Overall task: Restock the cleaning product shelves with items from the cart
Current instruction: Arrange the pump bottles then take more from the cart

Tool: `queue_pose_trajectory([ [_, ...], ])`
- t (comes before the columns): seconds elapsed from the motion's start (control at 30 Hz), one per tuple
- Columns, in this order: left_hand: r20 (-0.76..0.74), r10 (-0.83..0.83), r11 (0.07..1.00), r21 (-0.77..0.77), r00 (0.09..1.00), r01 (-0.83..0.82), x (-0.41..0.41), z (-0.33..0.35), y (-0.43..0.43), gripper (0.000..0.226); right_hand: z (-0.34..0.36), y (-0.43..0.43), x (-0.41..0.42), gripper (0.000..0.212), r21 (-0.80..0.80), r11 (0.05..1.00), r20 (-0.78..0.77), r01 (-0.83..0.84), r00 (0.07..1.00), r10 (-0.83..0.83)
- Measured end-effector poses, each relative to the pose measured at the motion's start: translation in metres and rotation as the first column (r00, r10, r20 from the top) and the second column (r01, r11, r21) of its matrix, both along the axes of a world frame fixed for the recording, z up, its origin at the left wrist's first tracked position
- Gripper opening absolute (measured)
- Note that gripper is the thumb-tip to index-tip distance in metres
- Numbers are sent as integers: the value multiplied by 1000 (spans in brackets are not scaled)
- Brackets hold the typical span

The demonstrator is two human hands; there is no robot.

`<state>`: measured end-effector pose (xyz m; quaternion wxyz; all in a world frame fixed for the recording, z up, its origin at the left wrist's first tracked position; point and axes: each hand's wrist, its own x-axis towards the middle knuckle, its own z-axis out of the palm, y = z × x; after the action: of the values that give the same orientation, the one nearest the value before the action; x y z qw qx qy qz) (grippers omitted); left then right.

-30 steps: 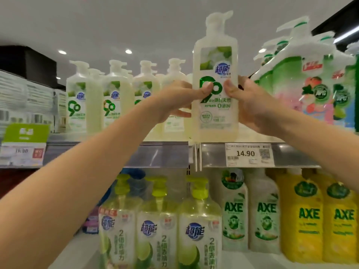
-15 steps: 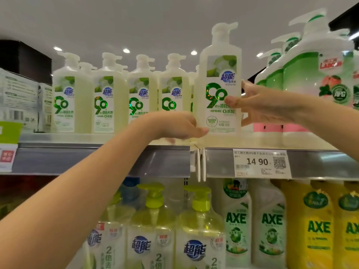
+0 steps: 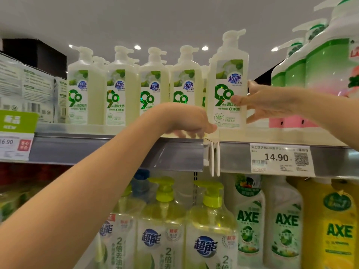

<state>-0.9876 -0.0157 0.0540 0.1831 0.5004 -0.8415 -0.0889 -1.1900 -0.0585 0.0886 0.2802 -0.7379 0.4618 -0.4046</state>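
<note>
A: One head-worn view, up close to the price tag (image 3: pixel 279 159), looking forward and slightly upward.
B: Yes, wide-angle: ceiling (image 3: pixel 174 20) high above that tag, bottles (image 3: pixel 250 220) just below it, tag right of centre.

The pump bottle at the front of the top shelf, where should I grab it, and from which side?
Take the pump bottle by its flat-sided body at mid-height, coming from the right, where the right hand has its grip: thumb on the label. A gap lies open there; the neighbouring bottle crowds the left. The pump head is narrow.
</note>
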Motion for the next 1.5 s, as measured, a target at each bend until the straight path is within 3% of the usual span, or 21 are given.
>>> queue_pose_trajectory([
  [0.1, -3, 4, 1000, -6, 1000, -4, 0, 0, -1, 45, -3, -1, 0, 42, -10, 999, -6, 35, 999, -35],
  [0.3, 11, -9, 1000, -26, 1000, 9, 0, -1, -8, 41, -10, -2, -2, 19, -71, 994, -68, 80, 994, -85],
  [0.43, 29, 18, 978, -209, 999, -12, 0, -2, -7, 37, -10, 2, -1, 23, -55, 972, -229, 228, 945, -234],
  [0.5, -4, 23, 908, -418, 1000, -23, 0, -3, -3, 33, -8, 11, -1, 33, -106, 942, -289, 317, 897, -334],
  [0.57, -103, 2, 771, -634, 995, -67, 1, -5, 4, 26, -10, 25, 1, 40, -225, 908, -312, 353, 857, -410],
  [0.63, -213, -46, 638, -758, 976, -135, 2, -7, 15, 20, -16, 45, 4, 36, -397, 858, -225, 327, 871, -436],
  [0.7, -282, -83, 593, -785, 956, -180, 5, -10, 29, 17, -25, 67, 7, 28, -536, 801, -71, 267, 931, -358],
  [0.8, -412, -145, 641, -732, 900, -232, 14, -31, 60, 14, -44, 113, 20, 16, -536, 841, 135, 72, 991, 2],
  [0.87, -501, -183, 700, -671, 846, -246, 23, -56, 88, 17, -62, 144, 33, 20, -505, 857, 253, -102, 932, 260],
  [0.93, -593, -197, 782, -576, 781, -240, 36, -84, 121, 18, -84, 171, 50, 25, -457, 862, 339, -219, 853, 397],
  [1.17, -786, 42, 876, -268, 617, -400, 111, -188, 232, 22, -178, 233, 142, 18, -199, 774, 373, -602, 683, 627],
  [1.4, -844, 306, 756, -65, 440, -652, 242, -253, 349, 22, -249, 294, 299, 25, 15, 573, 377, -819, 536, 756],
  [1.5, -857, 362, 690, -17, 366, -723, 305, -277, 398, 20, -284, 324, 379, 25, 103, 469, 471, -877, 459, 753],
])
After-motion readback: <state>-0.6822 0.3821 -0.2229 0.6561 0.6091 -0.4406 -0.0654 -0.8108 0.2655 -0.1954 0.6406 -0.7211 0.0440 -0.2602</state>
